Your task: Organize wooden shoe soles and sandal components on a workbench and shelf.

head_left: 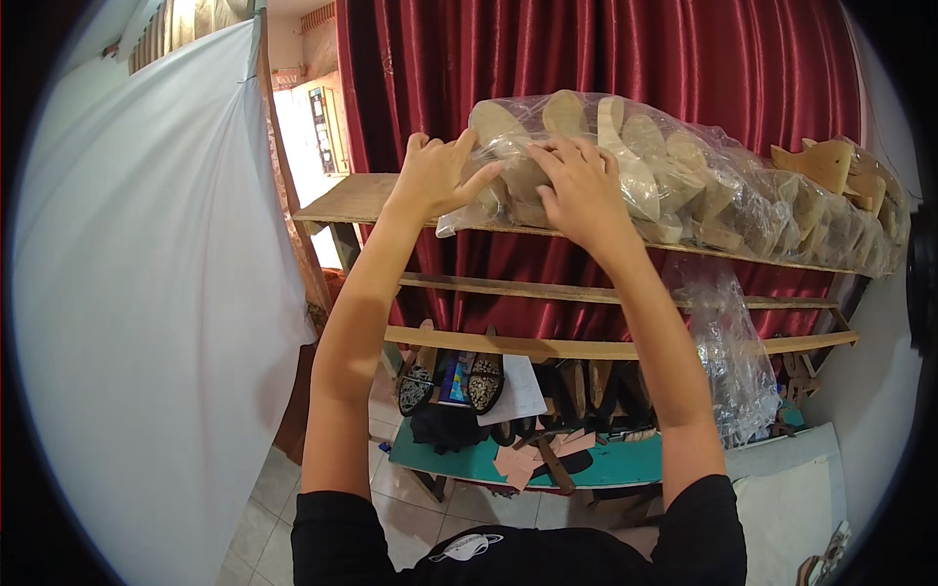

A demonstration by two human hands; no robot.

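Note:
Both my arms reach up to a wooden shelf (347, 198), where a row of pale wooden shoe lasts (640, 186) lies under a clear plastic sheet (718, 151). My left hand (437, 176) is at the left end of the row, thumb and fingers apart, beside the sheet's edge. Over the front of the sheet, my right hand (583, 188) rests with bent, parted fingers, touching the plastic. Neither hand visibly holds a last. Some lasts near my hands are partly covered by fingers and crumpled plastic.
Behind the shelf hangs a red curtain (606, 49); a white cloth (166, 244) hangs at left. Below are wooden rails (547, 344), a hanging plastic bag (728, 361), and a green bench (625, 467) with patterned shoes (485, 383), a hammer (555, 465) and pink scraps (516, 463).

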